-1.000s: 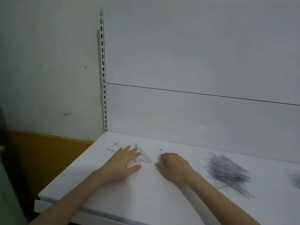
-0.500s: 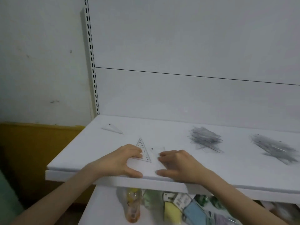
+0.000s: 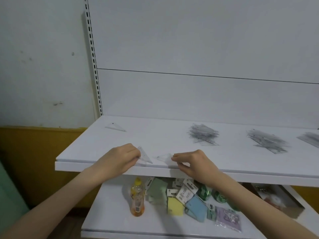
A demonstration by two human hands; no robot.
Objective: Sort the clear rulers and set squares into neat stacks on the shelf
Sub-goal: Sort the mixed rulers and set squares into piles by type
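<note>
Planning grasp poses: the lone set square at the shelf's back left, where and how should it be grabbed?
Lone set square lies flat on the shelf, no edge raised, so a straight pinch would probably slip. Come from above, press a fingertip on the wide end by the hole, drag it to the front lip, then pinch the overhanging edge from the front.

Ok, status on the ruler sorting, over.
Left hand pinches a set square at the shelf front edge. Right hand pinches a second clear piece beside it. Messy piles to the right, unsorted. Nothing in the way.
</note>
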